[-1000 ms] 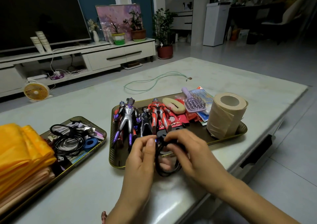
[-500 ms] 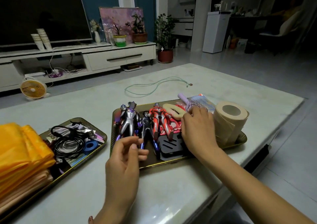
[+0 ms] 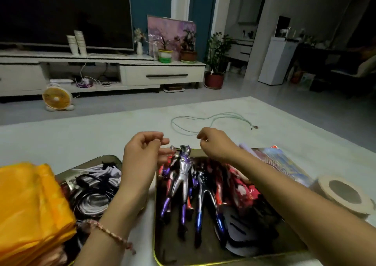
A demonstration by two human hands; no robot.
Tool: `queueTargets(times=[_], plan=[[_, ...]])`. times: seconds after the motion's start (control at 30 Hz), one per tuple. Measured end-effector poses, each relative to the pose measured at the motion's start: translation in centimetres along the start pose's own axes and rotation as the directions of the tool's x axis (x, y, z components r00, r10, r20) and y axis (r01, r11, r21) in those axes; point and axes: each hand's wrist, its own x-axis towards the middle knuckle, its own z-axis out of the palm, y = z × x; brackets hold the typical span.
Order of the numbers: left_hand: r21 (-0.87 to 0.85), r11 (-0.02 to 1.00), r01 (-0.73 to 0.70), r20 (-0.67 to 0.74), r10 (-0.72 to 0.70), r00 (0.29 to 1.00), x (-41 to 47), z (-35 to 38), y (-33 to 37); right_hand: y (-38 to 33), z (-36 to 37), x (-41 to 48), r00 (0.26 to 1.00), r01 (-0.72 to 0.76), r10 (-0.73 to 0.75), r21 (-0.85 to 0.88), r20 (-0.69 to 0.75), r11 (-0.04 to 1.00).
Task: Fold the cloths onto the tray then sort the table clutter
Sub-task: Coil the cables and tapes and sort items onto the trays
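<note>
Both hands are up over the far edge of the toy tray (image 3: 162, 253). On the left hand (image 3: 144, 149) we see curled fingers with nothing in them. The right hand (image 3: 215, 143) has its fingertips curled at the near loop of the green cord (image 3: 213, 118), which lies on the table (image 3: 101, 135); we cannot tell whether they pinch it. The folded yellow cloths (image 3: 30, 204) are stacked on the left tray (image 3: 109, 158), beside coiled cables (image 3: 91, 200). The toy figures (image 3: 183, 176) lie in the toy tray.

Cloth stack (image 3: 30, 204) partly off-frame, left.
</note>
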Motion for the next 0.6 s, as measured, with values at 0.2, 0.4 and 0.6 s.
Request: queueTargets(times=[0.2,0.4,0.6], plan=[[0.034,0.999,-0.008,-0.023,0.009,1.000,2.7,-1.0,0.3,-0.1,3.3,9.3,0.971,-0.044,0.127,-0.374,0.201,0.926],[0.032,0.993,0.115,-0.003,-0.114,0.993,3.8,-1.2,-1.4,-0.8,4.7,12.0,0.979,-0.001,0.090,-0.444,0.180,0.896],[-0.138,0.958,0.250,0.112,-0.236,0.965,2.8,-0.4,0.0,-5.4,-2.6,5.4,0.947,0.270,-0.260,0.031,-0.188,0.962]])
